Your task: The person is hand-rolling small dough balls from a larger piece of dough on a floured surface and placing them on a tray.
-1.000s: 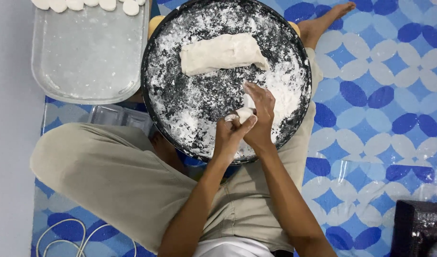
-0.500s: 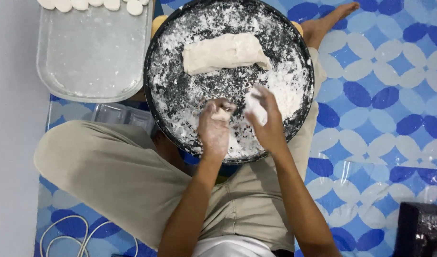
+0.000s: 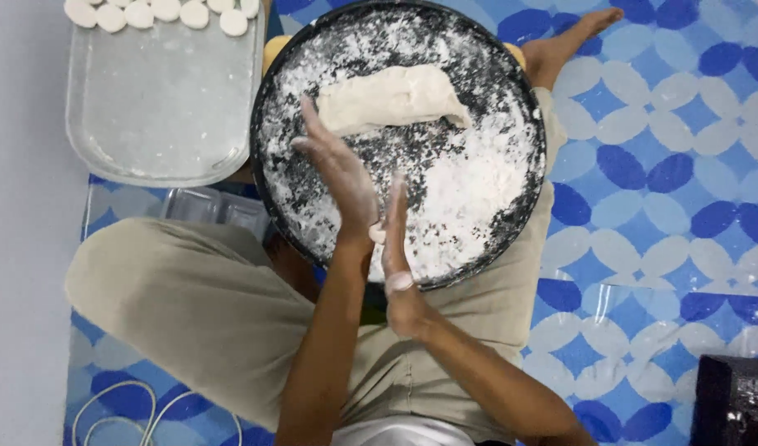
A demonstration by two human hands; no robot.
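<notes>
- Blue-and-white patterned floor mat [image 3: 643,165] lies under a seated person in khaki trousers [image 3: 189,314].
- On the lap rests a round black tray [image 3: 267,177] dusted with white flour [image 3: 470,177].
- A long slab of dough [image 3: 391,99] lies in the tray's far half.
- The left hand [image 3: 339,173] and right hand [image 3: 395,248] hover above the tray's near side, both flat with fingers extended, palms facing each other; a small bit of dough [image 3: 379,234] shows between them.
- A clear plastic tray [image 3: 160,107] sits to the left, with round dough discs [image 3: 164,11] along its far edge.
</notes>
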